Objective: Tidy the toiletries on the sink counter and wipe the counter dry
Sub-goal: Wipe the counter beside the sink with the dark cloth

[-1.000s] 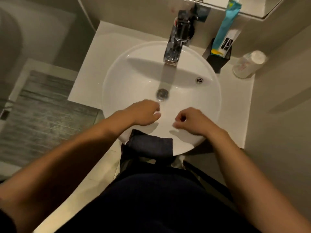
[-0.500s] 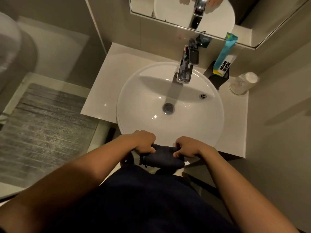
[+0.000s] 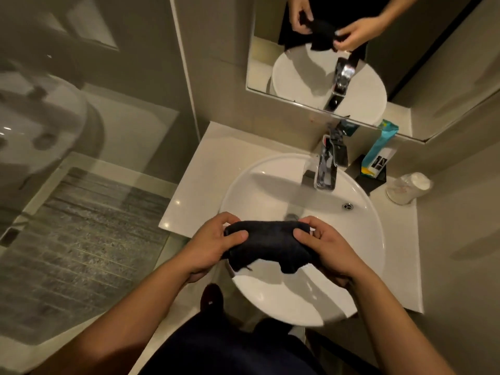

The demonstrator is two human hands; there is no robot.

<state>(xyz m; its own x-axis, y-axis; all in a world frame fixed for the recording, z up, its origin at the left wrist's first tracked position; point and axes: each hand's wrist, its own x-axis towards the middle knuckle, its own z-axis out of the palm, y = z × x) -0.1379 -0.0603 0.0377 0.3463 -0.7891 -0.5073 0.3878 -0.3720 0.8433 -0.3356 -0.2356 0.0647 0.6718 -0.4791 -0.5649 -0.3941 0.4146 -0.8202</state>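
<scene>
The pale counter (image 3: pixel 205 185) is smooth and a little glossy. On it sits a round white basin (image 3: pixel 359 239), shiny like ceramic. Behind the basin stands a chrome faucet (image 3: pixel 324 171), and at the back right a black square holder (image 3: pixel 374 180) carries a teal and white tube (image 3: pixel 380 152). Near it is a translucent plastic cup (image 3: pixel 408 188). Above the basin's front half, a dark soft cloth (image 3: pixel 266 243) is bunched between both hands. The left hand (image 3: pixel 213 246) and the right hand (image 3: pixel 324 249) each clamp one end, fingers curled round it.
</scene>
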